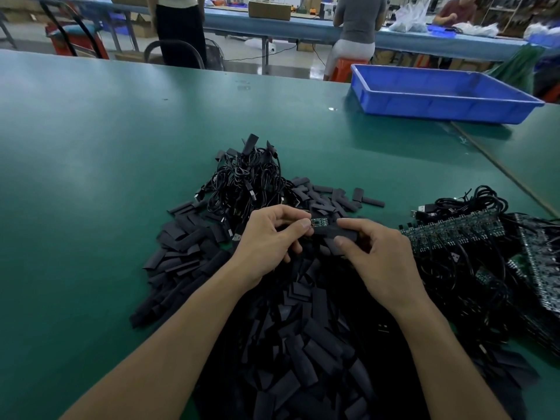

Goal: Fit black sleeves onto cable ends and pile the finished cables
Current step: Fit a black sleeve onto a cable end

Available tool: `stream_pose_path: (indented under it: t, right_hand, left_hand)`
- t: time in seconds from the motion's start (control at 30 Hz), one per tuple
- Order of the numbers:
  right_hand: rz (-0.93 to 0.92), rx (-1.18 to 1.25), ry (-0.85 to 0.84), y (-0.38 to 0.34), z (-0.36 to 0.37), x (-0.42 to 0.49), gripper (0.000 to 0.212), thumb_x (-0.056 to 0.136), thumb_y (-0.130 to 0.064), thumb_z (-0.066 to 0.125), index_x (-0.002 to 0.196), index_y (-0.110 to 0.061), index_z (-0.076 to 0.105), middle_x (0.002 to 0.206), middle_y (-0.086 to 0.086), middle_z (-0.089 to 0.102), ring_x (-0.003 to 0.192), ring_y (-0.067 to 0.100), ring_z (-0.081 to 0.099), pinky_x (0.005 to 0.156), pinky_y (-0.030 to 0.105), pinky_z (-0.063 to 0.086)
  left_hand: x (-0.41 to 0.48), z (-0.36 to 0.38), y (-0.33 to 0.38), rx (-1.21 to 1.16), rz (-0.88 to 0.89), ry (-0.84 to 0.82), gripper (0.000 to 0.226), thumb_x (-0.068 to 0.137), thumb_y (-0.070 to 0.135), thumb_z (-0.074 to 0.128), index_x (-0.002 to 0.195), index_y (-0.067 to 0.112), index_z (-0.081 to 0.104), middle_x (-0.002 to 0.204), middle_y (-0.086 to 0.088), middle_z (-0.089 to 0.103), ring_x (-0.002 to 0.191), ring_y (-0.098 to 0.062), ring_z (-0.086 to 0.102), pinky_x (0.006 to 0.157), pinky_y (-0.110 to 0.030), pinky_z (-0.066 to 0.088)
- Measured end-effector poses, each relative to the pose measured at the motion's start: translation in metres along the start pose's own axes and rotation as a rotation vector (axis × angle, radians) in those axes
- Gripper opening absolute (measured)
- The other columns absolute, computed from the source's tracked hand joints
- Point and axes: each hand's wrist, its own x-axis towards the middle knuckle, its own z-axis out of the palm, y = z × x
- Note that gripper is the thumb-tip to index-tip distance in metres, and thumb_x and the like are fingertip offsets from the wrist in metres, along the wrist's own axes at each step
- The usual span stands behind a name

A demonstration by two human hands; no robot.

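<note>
Left grip: The left hand (266, 241) is pinching a small green circuit board (318, 222) between thumb and forefinger, while the other fingers are curling underneath.
Right grip: The right hand (385, 262) is pinching a black sleeve (341, 232) between thumb and forefinger, holding it roughly level.
Task item position: The black sleeve is meeting the right end of the circuit board between the two hands, just above the sleeve heap. How far the board is sitting inside it cannot be told.
Sleeve heap (297, 344): Loose black sleeves are lying directly under both hands and are spreading toward 6 and 9 o'clock, with a thinner scatter at 1 o'clock.
Finished cable pile (245, 180): Coiled black cables with sleeved ends are lying at 12 o'clock from the hands, touching the sleeve heap.
Unsleeved cable stock (454, 234): Cables with bare circuit boards are lying in rows at 3 o'clock, just beside the right hand.
Table (91, 147): A green work surface is carrying all three piles.
Blue tray (439, 95): A shallow plastic tray is sitting at 1 o'clock, well apart from the hands, near the far table edge.
Background: Other people are standing and sitting at a long bench beyond the table.
</note>
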Motion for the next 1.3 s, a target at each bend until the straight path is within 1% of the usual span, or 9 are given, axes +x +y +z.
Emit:
stream_pose_path:
  t: [0.07, 0.2, 0.3, 0.5, 0.67, 0.8, 0.97, 1.13, 1.3]
  right_hand:
    - [0.008, 0.010, 0.004, 0.0003, -0.0006, 0.0006, 0.026, 0.087, -0.019, 0.074, 0.113, -0.024, 0.073, 0.090, -0.020, 0.069, 0.081, -0.007, 0.062, 0.077, 0.006, 0.046]
    - [0.000, 0.021, 0.009, 0.0014, 0.0001, -0.0009, 0.019, 0.086, -0.015, 0.073, 0.100, -0.028, 0.073, 0.074, -0.027, 0.063, 0.074, -0.014, 0.059, 0.066, 0.001, 0.039]
    - [0.004, 0.084, 0.016, 0.0027, -0.0009, -0.0014, 0.021, 0.084, -0.017, 0.076, 0.096, -0.034, 0.071, 0.073, -0.026, 0.066, 0.071, -0.009, 0.063, 0.063, 0.004, 0.042]
    - [0.042, 0.195, 0.010, 0.0051, -0.0039, 0.0002, 0.024, 0.077, -0.028, 0.084, 0.096, -0.037, 0.072, 0.084, -0.015, 0.074, 0.079, 0.004, 0.070, 0.075, 0.025, 0.056]
    - [0.008, 0.245, 0.053, 0.0022, -0.0031, 0.0018, 0.023, 0.083, -0.023, 0.079, 0.093, -0.041, 0.068, 0.085, -0.026, 0.071, 0.082, -0.004, 0.068, 0.075, 0.010, 0.051]
    - [0.009, 0.263, 0.055, 0.0024, -0.0015, 0.0013, 0.021, 0.086, -0.020, 0.076, 0.091, -0.039, 0.068, 0.083, -0.018, 0.072, 0.083, -0.002, 0.067, 0.077, 0.012, 0.051]
    - [0.001, 0.313, 0.068, 0.0018, -0.0010, 0.0016, 0.020, 0.087, -0.019, 0.075, 0.089, -0.038, 0.068, 0.084, -0.022, 0.072, 0.075, -0.003, 0.066, 0.070, 0.009, 0.048]
    - [0.031, 0.400, 0.068, 0.0035, -0.0023, 0.0019, 0.025, 0.083, -0.017, 0.079, 0.098, -0.035, 0.071, 0.088, -0.012, 0.075, 0.084, 0.005, 0.071, 0.078, 0.021, 0.056]
    - [0.007, 0.381, 0.061, 0.0019, -0.0014, 0.0009, 0.029, 0.085, -0.009, 0.077, 0.093, -0.036, 0.072, 0.086, -0.007, 0.074, 0.079, 0.020, 0.070, 0.076, 0.035, 0.060]
  left_hand:
    - [0.0005, -0.0001, -0.0005, 0.004, 0.003, -0.001, 0.008, 0.095, 0.012, 0.067, 0.103, 0.012, 0.070, 0.084, -0.001, 0.076, 0.054, -0.008, 0.059, 0.043, -0.018, 0.043]
    - [0.0018, 0.0001, -0.0011, -0.001, 0.000, -0.011, 0.006, 0.095, 0.013, 0.067, 0.101, 0.015, 0.070, 0.085, -0.001, 0.076, 0.053, -0.007, 0.059, 0.043, -0.017, 0.043]
    - [0.0007, -0.0006, -0.0009, -0.008, -0.006, -0.027, 0.006, 0.095, 0.013, 0.068, 0.100, 0.015, 0.071, 0.084, -0.002, 0.077, 0.053, -0.007, 0.059, 0.043, -0.017, 0.043]
    - [-0.0002, -0.0001, 0.0012, -0.018, -0.021, -0.029, 0.007, 0.096, 0.012, 0.067, 0.101, 0.014, 0.071, 0.083, -0.001, 0.076, 0.053, -0.007, 0.059, 0.043, -0.017, 0.043]
    - [-0.0013, -0.0005, 0.0031, -0.027, -0.029, -0.041, 0.007, 0.096, 0.013, 0.066, 0.101, 0.012, 0.071, 0.080, 0.000, 0.076, 0.052, -0.006, 0.058, 0.042, -0.017, 0.042]
    - [-0.0022, -0.0001, 0.0048, -0.036, -0.034, -0.070, 0.007, 0.097, 0.016, 0.065, 0.098, 0.014, 0.072, 0.078, 0.002, 0.075, 0.052, -0.006, 0.057, 0.042, -0.017, 0.042]
    - [-0.0041, 0.0004, 0.0059, -0.026, -0.034, -0.096, 0.008, 0.097, 0.017, 0.065, 0.097, 0.015, 0.073, 0.077, 0.002, 0.074, 0.052, -0.005, 0.057, 0.042, -0.017, 0.042]
    - [-0.0026, 0.0010, 0.0058, -0.056, -0.044, -0.049, 0.008, 0.097, 0.014, 0.064, 0.099, 0.011, 0.072, 0.075, 0.002, 0.074, 0.050, -0.005, 0.056, 0.041, -0.017, 0.041]
    - [-0.0014, 0.0010, 0.0056, -0.063, -0.041, -0.037, 0.008, 0.098, 0.013, 0.063, 0.099, 0.012, 0.071, 0.076, 0.002, 0.074, 0.050, -0.005, 0.056, 0.041, -0.017, 0.041]
